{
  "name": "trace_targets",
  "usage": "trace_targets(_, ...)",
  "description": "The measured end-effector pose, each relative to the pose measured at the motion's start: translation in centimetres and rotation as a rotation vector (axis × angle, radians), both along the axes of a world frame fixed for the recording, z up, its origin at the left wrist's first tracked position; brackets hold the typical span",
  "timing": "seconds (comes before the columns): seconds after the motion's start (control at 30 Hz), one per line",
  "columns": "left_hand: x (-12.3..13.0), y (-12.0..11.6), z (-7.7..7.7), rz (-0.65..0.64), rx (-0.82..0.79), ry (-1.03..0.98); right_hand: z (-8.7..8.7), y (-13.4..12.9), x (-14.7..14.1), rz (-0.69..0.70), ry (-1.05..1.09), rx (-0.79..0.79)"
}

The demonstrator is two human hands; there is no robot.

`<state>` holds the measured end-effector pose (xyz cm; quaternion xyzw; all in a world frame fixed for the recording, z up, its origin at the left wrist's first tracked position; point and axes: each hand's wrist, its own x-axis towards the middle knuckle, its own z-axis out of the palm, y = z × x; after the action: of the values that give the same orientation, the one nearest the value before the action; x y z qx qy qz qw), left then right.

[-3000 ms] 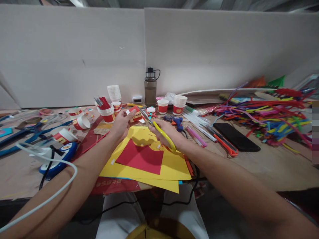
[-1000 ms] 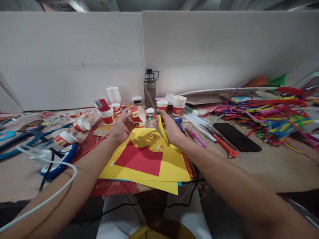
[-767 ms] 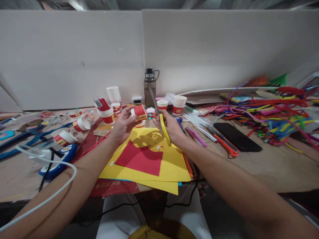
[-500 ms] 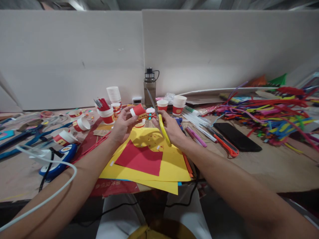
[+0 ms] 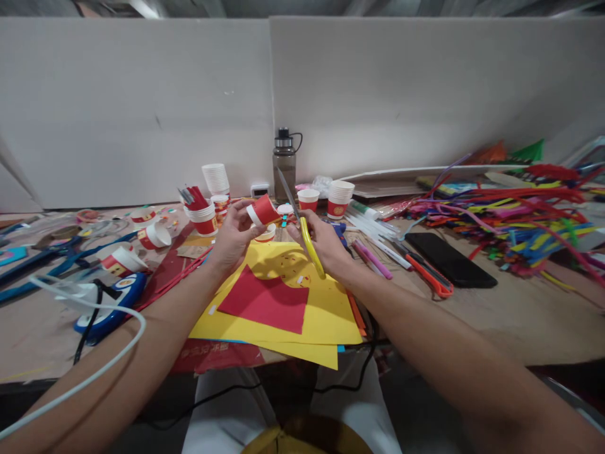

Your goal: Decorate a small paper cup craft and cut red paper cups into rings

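Observation:
Tilted on its side, a red and white paper cup [image 5: 263,210] is gripped by my left hand [image 5: 232,238] above the yellow paper. My right hand [image 5: 321,243] is closed around a pair of scissors [image 5: 309,247] with yellow handles, its blades pointing up and away from me. Beneath both hands lie yellow sheets [image 5: 283,353] with a cut piece of red paper [image 5: 267,301] on top. Small scraps are scattered on the yellow sheet. Another paper cup [image 5: 267,234] stands just behind the sheet, partly below the held cup.
A water bottle [image 5: 284,164] stands against the white board. Stacked paper cups [image 5: 339,200] and markers [image 5: 373,260] are to the right, with a utility knife [image 5: 429,275], a phone [image 5: 449,260] and pipe cleaners [image 5: 520,221] beyond. A blue and white device [image 5: 113,306] with cables lies left.
The cup in my left hand has turned, so its yellow band no longer shows and plain red faces me. The scissors and my right hand have barely moved.

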<state>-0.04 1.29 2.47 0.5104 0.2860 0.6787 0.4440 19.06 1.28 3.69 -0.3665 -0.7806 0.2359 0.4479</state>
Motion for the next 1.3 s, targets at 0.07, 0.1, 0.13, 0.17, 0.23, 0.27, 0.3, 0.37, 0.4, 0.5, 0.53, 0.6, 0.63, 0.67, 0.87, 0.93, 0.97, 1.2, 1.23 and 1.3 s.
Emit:
trace_targets(0.07, 0.0, -0.1, 0.0, -0.019, -0.031, -0.007, 0.1, -0.1, 0.0, -0.003, -0.003, -0.002)
trace_targets(0.1, 0.0, -0.1, 0.0, -0.032, -0.049, -0.015, 0.1, -0.1, 0.0, 0.001, -0.004, -0.002)
trace_targets(0.13, 0.1, -0.2, 0.0, -0.046, -0.064, -0.025, 0.1, -0.1, 0.0, 0.005, -0.004, -0.002)
trace_targets(0.17, 0.1, -0.2, 0.0, -0.058, -0.077, -0.035, 0.2, -0.2, 0.1, 0.008, -0.003, -0.002)
trace_targets(0.23, 0.1, -0.3, 0.0, -0.082, -0.097, -0.055, 0.2, -0.2, 0.1, 0.008, -0.003, -0.001)
trace_targets(0.27, 0.1, -0.3, 0.0, -0.096, -0.107, -0.061, 0.2, -0.2, 0.1, 0.004, -0.006, 0.0)
trace_targets(0.3, 0.0, -0.3, 0.0, -0.109, -0.119, -0.066, 0.2, -0.3, 0.1, 0.0, -0.009, -0.001)
trace_targets(0.37, 0.0, -0.2, 0.0, -0.131, -0.143, -0.069, 0.2, -0.2, 0.1, -0.003, -0.016, -0.004)
trace_targets(0.4, 0.0, -0.2, 0.0, -0.136, -0.15, -0.068, 0.1, -0.2, 0.1, -0.004, -0.017, -0.007)
trace_targets(0.5, 0.0, -0.1, -0.1, -0.127, -0.142, -0.065, 0.1, -0.2, 0.0, -0.005, -0.018, -0.016)
trace_targets(0.53, 0.0, -0.1, -0.1, -0.123, -0.137, -0.061, 0.1, -0.2, 0.0, -0.006, -0.015, -0.019)
trace_targets(0.6, 0.1, -0.2, -0.1, -0.124, -0.13, -0.051, 0.1, -0.3, 0.0, -0.002, -0.004, -0.021)
trace_targets(0.63, 0.2, -0.3, 0.0, -0.127, -0.128, -0.046, 0.1, -0.3, -0.1, 0.001, 0.0, -0.02)
trace_targets(0.67, 0.3, -0.4, 0.0, -0.13, -0.126, -0.044, 0.1, -0.3, -0.1, 0.002, 0.001, -0.017)
trace_targets(0.87, 0.6, -0.7, 0.4, -0.113, -0.135, -0.117, 0.3, -0.4, -0.1, -0.023, -0.055, 0.013)
trace_targets(0.93, 0.5, -0.7, 0.6, -0.102, -0.142, -0.146, 0.4, -0.5, -0.1, -0.038, -0.093, 0.029)
trace_targets(0.97, 0.4, -0.6, 0.7, -0.092, -0.143, -0.157, 0.4, -0.5, -0.1, -0.046, -0.115, 0.036)
trace_targets(1.2, -0.6, 0.3, 0.9, 0.036, -0.124, -0.213, 0.3, -0.6, -0.1, -0.056, -0.243, 0.095)
trace_targets(1.23, -0.8, 0.5, 0.9, 0.056, -0.114, -0.215, 0.3, -0.6, -0.1, -0.063, -0.267, 0.093)
trace_targets(1.3, -1.0, 0.7, 0.7, 0.099, -0.086, -0.208, 0.3, -0.6, -0.1, -0.07, -0.315, 0.075)
